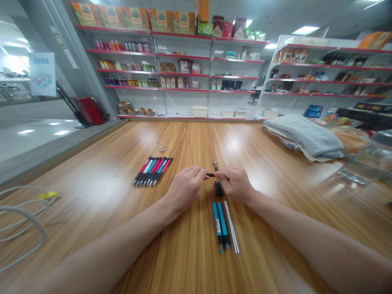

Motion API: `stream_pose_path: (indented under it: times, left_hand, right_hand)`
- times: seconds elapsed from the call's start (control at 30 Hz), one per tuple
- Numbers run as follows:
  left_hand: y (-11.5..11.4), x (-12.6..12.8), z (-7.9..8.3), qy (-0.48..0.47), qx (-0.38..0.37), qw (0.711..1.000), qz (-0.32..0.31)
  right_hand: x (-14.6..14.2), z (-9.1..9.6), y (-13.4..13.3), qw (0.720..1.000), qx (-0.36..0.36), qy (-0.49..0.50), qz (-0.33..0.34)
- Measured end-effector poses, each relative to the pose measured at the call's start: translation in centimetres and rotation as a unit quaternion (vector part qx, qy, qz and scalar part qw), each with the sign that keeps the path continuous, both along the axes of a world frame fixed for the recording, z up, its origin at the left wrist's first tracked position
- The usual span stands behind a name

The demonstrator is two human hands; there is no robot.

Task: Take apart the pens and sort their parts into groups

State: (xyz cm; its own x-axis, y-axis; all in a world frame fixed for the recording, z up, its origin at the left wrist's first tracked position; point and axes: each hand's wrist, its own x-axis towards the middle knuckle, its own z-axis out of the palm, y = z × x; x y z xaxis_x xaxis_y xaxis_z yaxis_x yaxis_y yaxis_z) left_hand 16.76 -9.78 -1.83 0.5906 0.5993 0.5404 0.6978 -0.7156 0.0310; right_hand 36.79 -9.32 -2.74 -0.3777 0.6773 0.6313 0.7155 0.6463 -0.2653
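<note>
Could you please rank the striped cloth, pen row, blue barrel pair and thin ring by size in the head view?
Largest: striped cloth
Next: pen row and blue barrel pair, too alike to rank
Smallest: thin ring

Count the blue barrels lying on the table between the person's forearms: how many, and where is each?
2. One blue barrel lies left; the other blue barrel lies just right of it, beside the thin white rods. None seems hidden there.

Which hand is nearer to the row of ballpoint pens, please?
Left: the left hand is just right of the ballpoint pen row; the right hand is farther right.
</note>
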Motion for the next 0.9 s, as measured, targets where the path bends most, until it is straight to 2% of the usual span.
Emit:
stream_pose_path:
  times: [0.17,0.37,0.5,0.73,0.9]
  left_hand:
    - [-0.11,0.27,-0.10,-0.024,0.005,1.000,0.004]
    - [-0.21,0.25,0.17,-0.003,0.018,1.000,0.001]
    - [-0.06,0.27,-0.01,0.002,0.003,1.000,-0.017]
    - [-0.23,0.48,-0.08,0.012,-0.020,1.000,0.006]
    - [-0.18,0.41,-0.08,0.026,-0.019,0.999,-0.008]
  right_hand:
    - [0.22,-0.09,0.08,1.000,-0.002,-0.004,0.003]
    - [0.11,-0.20,0.08,1.000,0.001,-0.018,0.004]
    - [0.18,-0.10,0.12,1.000,-0.002,-0.015,0.009]
    - [0.56,-0.34,0.33,1.000,-0.013,-0.024,0.005]
    - [0.49,-0.35,0.35,1.000,-0.014,-0.027,0.005]
